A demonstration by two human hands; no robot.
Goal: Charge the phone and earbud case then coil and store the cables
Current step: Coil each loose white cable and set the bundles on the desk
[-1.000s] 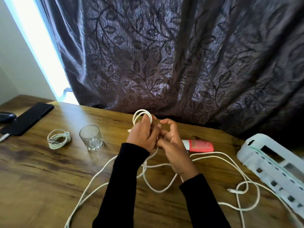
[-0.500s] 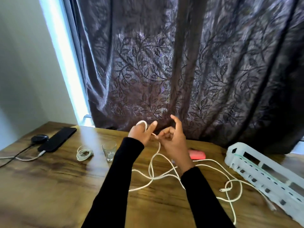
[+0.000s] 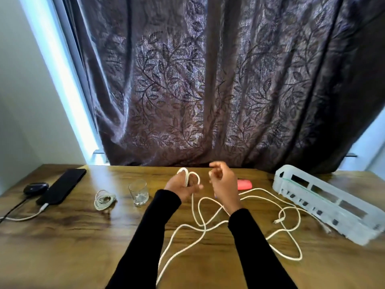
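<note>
The left hand (image 3: 180,185) is raised a little over the desk (image 3: 62,247) with its fingers curled round a couple of small loops of the white cable (image 3: 188,232), the loops standing up above the knuckles. Just beside it, the right hand (image 3: 224,181) has its fingers curled in toward the thumb, and it looks to be pinching the strand, though the blur there keeps me from being sure. What matters for the next wrap, as I judge it, is where the slack lies: nearly all of the cable trails down from the left hand toward the person and then sprawls off to the right in wide, crossing bends, ending in a plug (image 3: 278,221) that rests well to the right of both hands, near the white plastic basket (image 3: 325,197). So the free length runs under and past the right forearm, and the right hand is the nearer one to feed it up while the left keeps the bundle. The crossed bends could snag as they are drawn in. Away on the left, the phone (image 3: 62,185) lies with a white lead plugged into its near end, the dark earbud case (image 3: 35,188) just beside it with a dark lead, and a finished small coil (image 3: 104,200) sits near a glass (image 3: 139,191). A pink object (image 3: 245,184) lies behind the right hand.
</note>
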